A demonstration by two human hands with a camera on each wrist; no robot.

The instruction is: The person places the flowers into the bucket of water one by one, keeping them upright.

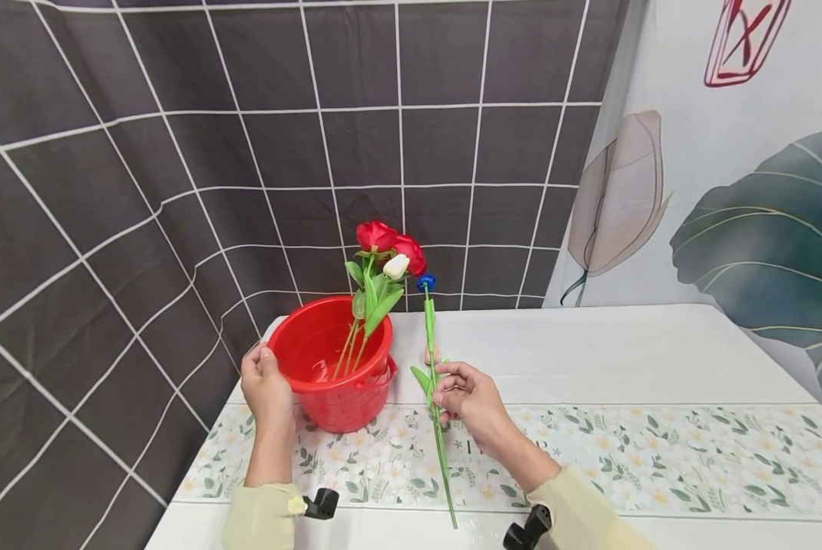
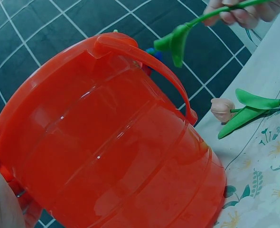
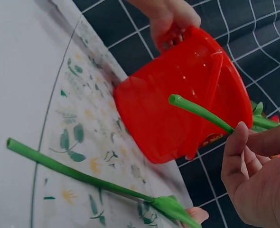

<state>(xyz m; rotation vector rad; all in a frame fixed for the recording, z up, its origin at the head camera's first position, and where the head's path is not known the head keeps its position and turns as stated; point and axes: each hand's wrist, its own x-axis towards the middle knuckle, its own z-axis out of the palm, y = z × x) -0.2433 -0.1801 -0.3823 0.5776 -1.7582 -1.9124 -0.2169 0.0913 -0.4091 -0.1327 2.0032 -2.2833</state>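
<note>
My left hand (image 1: 268, 382) grips the left rim of a red bucket (image 1: 342, 409), its thumb on the rim. Two red flowers (image 1: 377, 236) and a white tulip (image 1: 396, 266) lean in the bucket, blooms above its right rim. To the right of the bucket, my right hand (image 1: 473, 401) pinches the green stem (image 3: 201, 113) of a blue flower (image 1: 426, 283) between thumb and fingers. The bloom points up and away, and the cut end sticks out past the fingers. Below that hand, a pink tulip (image 2: 222, 109) with green leaves (image 2: 254, 102) lies on the table.
The white table (image 1: 590, 351) carries a floral-printed strip (image 1: 658, 458) across it. A dark cloth with white grid lines (image 1: 356, 145) hangs close behind and left of the bucket. A white curtain with leaf prints (image 1: 768, 244) hangs at the right.
</note>
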